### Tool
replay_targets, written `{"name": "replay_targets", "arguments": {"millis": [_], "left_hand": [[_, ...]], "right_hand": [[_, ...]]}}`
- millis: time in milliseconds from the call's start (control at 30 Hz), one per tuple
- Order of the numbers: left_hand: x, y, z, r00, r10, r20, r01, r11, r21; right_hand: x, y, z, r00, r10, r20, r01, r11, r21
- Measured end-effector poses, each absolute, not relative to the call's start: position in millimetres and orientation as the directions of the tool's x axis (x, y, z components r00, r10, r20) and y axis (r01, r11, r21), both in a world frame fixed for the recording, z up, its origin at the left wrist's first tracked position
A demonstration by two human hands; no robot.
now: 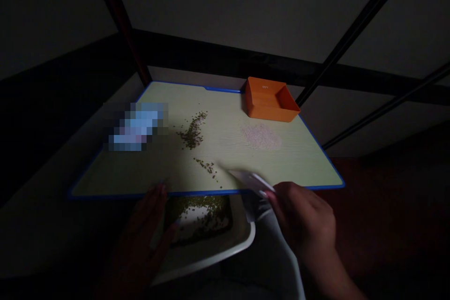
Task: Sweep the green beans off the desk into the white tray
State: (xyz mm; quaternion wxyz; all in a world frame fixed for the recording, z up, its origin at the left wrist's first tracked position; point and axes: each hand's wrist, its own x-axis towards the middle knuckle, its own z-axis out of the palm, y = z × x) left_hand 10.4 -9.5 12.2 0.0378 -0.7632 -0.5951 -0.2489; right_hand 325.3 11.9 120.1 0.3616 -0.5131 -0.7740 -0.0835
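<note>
My right hand [302, 218] is closed on a white paper card [248, 179] whose edge lies on the near part of a pale green table [281, 164], beside a short trail of small green beans [207, 167]. My left hand [149, 229] grips the side of a white tray [242, 239] held under the table's front edge; green beans lie in a dark box [200, 218] on that tray. A bigger scatter of green beans [193, 131] lies mid-table. A patch of white grains [260, 137] lies further right.
An orange open box [270, 99] stands at the table's far right edge. A blurred-out bluish object [135, 126] lies at the left. Dark metal frame bars [355, 28] rise behind the table. The surroundings are dim.
</note>
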Motion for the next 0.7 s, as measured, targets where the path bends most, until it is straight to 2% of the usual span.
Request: {"name": "replay_targets", "arguments": {"millis": [100,167,233,467,700], "left_hand": [[9,-8,10,0.166,0.895,0.415,0.917,-0.295,0.269],[9,-7,8,0.165,0.892,0.421,0.913,-0.299,0.276],[9,-6,7,0.166,0.887,0.431,0.908,-0.308,0.284],[11,-4,3,0.165,0.871,0.463,0.879,-0.343,0.332],[11,-4,3,0.166,0.859,0.485,0.861,-0.366,0.353]], "right_hand": [[316,-1,123,-0.4,0.578,0.711,0.771,0.632,-0.08],[312,-6,120,-0.478,0.51,0.715,0.711,0.703,-0.025],[312,-8,115,-0.496,0.493,0.714,0.693,0.721,-0.016],[318,-2,106,-0.46,0.562,0.687,0.791,0.611,0.031],[303,-11,109,-0.516,0.52,0.681,0.73,0.682,0.031]]}}
